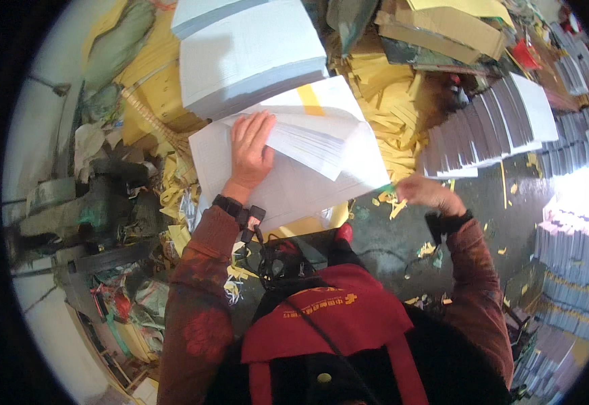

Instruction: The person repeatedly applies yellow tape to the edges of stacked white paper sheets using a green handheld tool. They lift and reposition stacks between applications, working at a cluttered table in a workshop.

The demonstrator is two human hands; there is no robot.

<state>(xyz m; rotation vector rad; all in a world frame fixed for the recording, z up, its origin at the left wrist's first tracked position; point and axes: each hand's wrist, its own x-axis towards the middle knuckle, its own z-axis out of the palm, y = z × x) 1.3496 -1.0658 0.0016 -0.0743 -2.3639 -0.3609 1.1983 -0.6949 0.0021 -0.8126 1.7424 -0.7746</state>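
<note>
My left hand [254, 147] lies palm down on a stack of white paper sheets [294, 187], its fingers over the edge of some fanned sheets [309, 147]. A yellow strip [309, 99] lies across the white paper beyond them. At the stack's right corner, my right hand [418, 194] is blurred, its fingers curled around something small and green [389, 188], whose kind I cannot tell. The upper sheets are bent and lifted towards the right.
Thick stacks of white paper [254, 55] stand just beyond. Upright bundles of sheets [492, 121] are at the right, near a cardboard box [441, 30]. Yellow paper strips [390, 111] are heaped between them, and scraps litter the floor [385, 253]. Further paper stacks [573, 243] stand far right.
</note>
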